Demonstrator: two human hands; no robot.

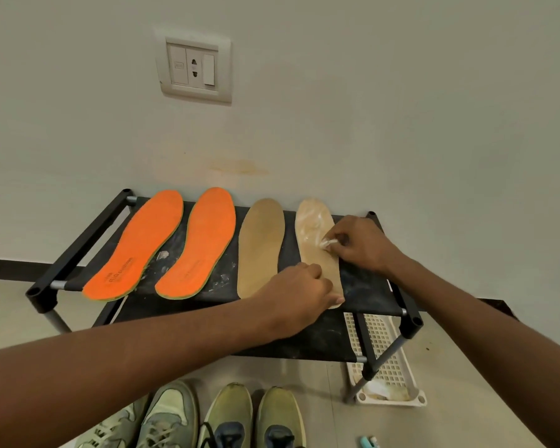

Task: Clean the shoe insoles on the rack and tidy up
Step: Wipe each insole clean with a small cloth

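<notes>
Right hand (361,244) pinches a small white wipe (328,243) against the rightmost tan insole (317,250) mid-length, wipe at the hand's 9 o'clock. Left hand (299,299), fingers curled, pins the insole's heel end at 6 o'clock on the rack (366,294).
</notes>
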